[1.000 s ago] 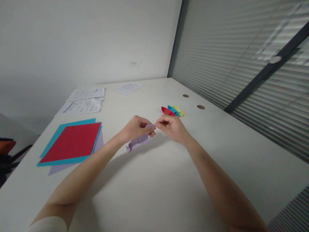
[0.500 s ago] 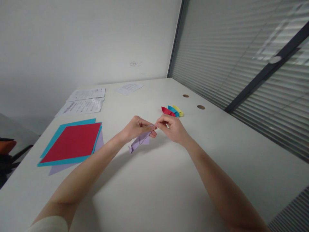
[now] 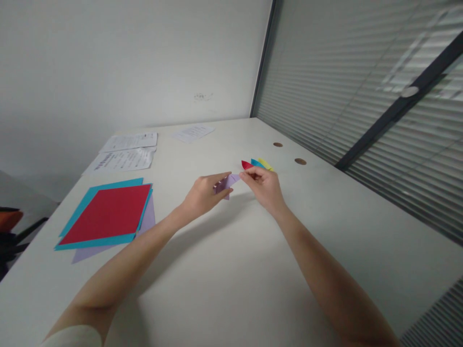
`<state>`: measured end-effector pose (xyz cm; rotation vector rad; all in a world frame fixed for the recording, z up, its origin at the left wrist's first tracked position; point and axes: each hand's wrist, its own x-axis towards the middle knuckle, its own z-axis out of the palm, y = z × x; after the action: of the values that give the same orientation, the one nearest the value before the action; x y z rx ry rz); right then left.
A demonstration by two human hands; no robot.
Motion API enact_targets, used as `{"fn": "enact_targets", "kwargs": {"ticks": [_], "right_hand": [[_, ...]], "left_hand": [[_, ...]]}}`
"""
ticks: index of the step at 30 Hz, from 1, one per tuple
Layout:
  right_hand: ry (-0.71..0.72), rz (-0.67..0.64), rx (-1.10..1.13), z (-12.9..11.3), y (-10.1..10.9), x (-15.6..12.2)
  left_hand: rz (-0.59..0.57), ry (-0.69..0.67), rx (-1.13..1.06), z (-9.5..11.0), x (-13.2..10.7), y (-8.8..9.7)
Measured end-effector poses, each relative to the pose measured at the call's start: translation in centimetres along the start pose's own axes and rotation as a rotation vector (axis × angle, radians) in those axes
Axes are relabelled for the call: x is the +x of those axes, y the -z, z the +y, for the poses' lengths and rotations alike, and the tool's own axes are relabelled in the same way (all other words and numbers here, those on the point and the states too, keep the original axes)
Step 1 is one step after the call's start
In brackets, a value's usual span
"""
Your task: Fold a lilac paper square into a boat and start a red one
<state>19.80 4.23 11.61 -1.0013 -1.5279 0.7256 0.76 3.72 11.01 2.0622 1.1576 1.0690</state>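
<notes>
A folded piece of light purple paper (image 3: 229,181) is held up above the table between my two hands. My left hand (image 3: 203,195) wraps round its left part, with the thumb in front below and the index finger along the top. Parts of the paper are hidden by these fingers. Thumb and fingertips of my right hand (image 3: 265,187) pinch its pointed right end. Just behind the right hand lie a red folded paper piece (image 3: 246,165), a blue one (image 3: 257,163) and a yellow one (image 3: 265,164), their near ends covered by the hand.
To the left, a red paper sheet (image 3: 108,212) lies on blue sheets (image 3: 81,209), with purple paper (image 3: 94,252) under them. Printed papers (image 3: 125,159) lie farther back on the white table (image 3: 231,284). A blind-covered glass partition (image 3: 347,82) runs along the right edge.
The purple paper has been turned and raised, so its lower left end no longer hangs below my left hand. My left thumb has moved away from the fingers. My right hand has shifted slightly right.
</notes>
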Motion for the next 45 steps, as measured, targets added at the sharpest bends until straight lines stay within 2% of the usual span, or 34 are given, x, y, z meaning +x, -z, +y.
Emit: {"fn": "enact_targets", "kwargs": {"ticks": [2, 8, 13, 18, 22, 30, 33, 38, 45], "right_hand": [[0.001, -0.008, 0.042, -0.1, -0.2, -0.1], [-0.042, -0.114, 0.118, 0.4, -0.5, -0.3], [-0.068, -0.132, 0.110, 1.0, -0.5, -0.1], [-0.067, -0.077, 0.034, 1.0, -0.5, 0.0], [-0.041, -0.064, 0.009, 1.1, -0.5, -0.2], [0.201, -0.069, -0.084, 1.3, -0.6, -0.5], [0.186, -0.035, -0.047, 1.3, -0.9, -0.6], [0.118, 0.001, 0.009, 1.2, -1.1, -0.7], [0.135, 0.012, -0.055, 1.3, -1.0, -0.6]], "left_hand": [[-0.032, 0.050, -0.102, 0.1, 0.2, -0.1], [-0.180, 0.253, -0.606, 0.7, 0.4, 0.1], [-0.195, 0.305, -0.768, 0.4, 0.4, 0.1], [-0.198, 0.316, -0.830, 0.2, 0.4, -0.1], [-0.155, 0.343, -0.815, 0.3, 0.5, -0.3], [-0.122, 0.338, -0.795, 0.6, 0.5, 0.0], [-0.066, 0.311, -0.772, 0.1, 0.6, -0.2], [0.099, 0.307, -0.750, -0.6, 0.7, -0.4], [0.083, 0.297, -0.727, -0.3, 0.6, -0.3]]}}
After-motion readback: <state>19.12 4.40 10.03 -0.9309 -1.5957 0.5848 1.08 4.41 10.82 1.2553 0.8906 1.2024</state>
